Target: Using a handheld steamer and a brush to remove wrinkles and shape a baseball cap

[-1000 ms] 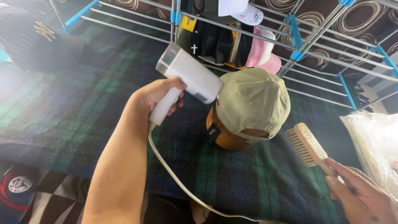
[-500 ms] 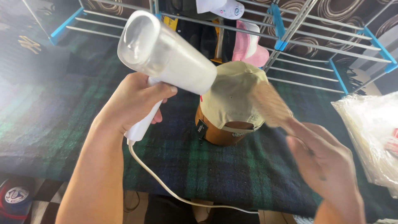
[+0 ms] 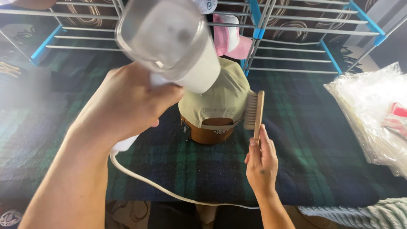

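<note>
Left hand clenched on steamer above cap; right hand gripping brush against cap's right side; cap probably soft, light, best held by brim.

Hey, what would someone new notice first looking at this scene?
The big white handheld steamer fills the upper middle, blurred and close to the camera, gripped by the left hand. Just below it, an olive cap sits on a brown stand on the dark plaid cloth. The right hand holds a wooden brush at the cap's right side.
</note>
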